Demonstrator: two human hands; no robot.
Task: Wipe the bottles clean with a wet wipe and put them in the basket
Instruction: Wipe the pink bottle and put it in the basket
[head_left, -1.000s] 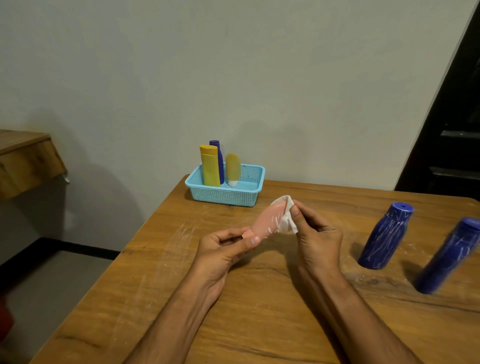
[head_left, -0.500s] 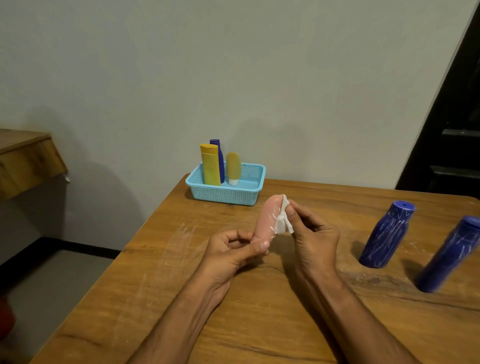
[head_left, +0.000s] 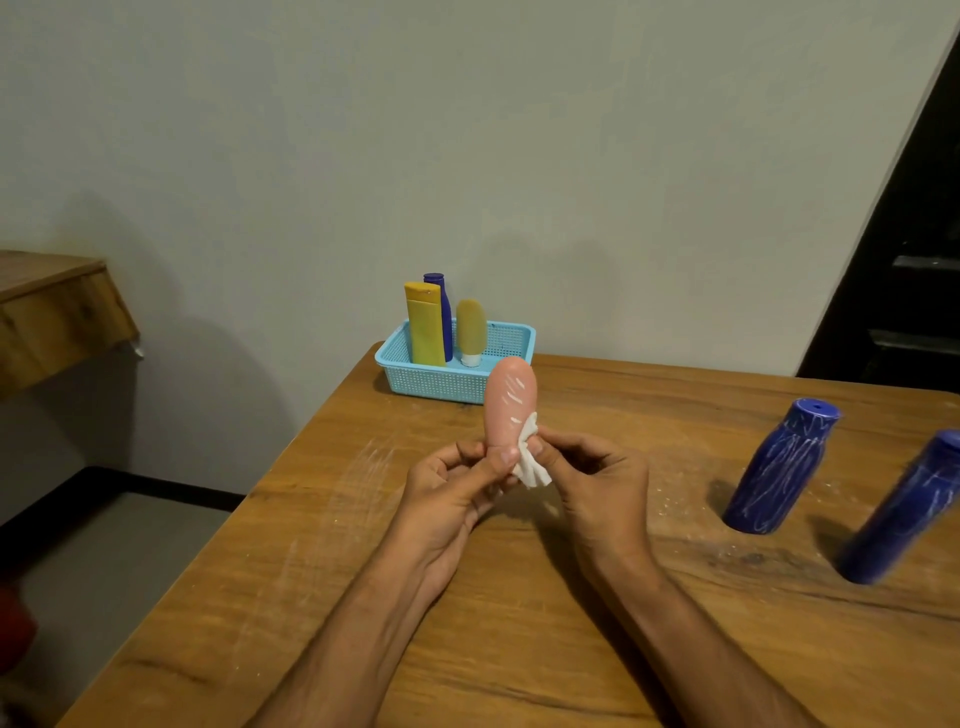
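1. Pink and nearly upright, the pink bottle (head_left: 510, 402) stands in your left hand (head_left: 451, 491), whose fingers and thumb curl round its lower end; white streaks mark its upper side.
2. Your right hand (head_left: 597, 483) pinches a white wet wipe (head_left: 530, 457) between thumb and fingertips and presses it against the bottle's lower right side, so the wipe sits where the two hands meet.
3. Both hands hover above the wooden table (head_left: 519, 623), near its middle, with your forearms reaching in from the near edge.
4. At the table's far edge, just behind the pink bottle, sits the light blue basket (head_left: 441, 382). It holds a yellow bottle (head_left: 423, 325), a dark blue bottle (head_left: 442, 312) behind that one, and a small mustard tube (head_left: 470, 332) standing on its white cap.
5. To your right two blue bottles stand on the table, well apart from your hands: the nearer-centre blue bottle (head_left: 782, 465), covered in white scribbled streaks, and the blurred blue bottle (head_left: 904, 512) by the right edge.
6. White smears (head_left: 358, 467) mark the tabletop left of your hands.
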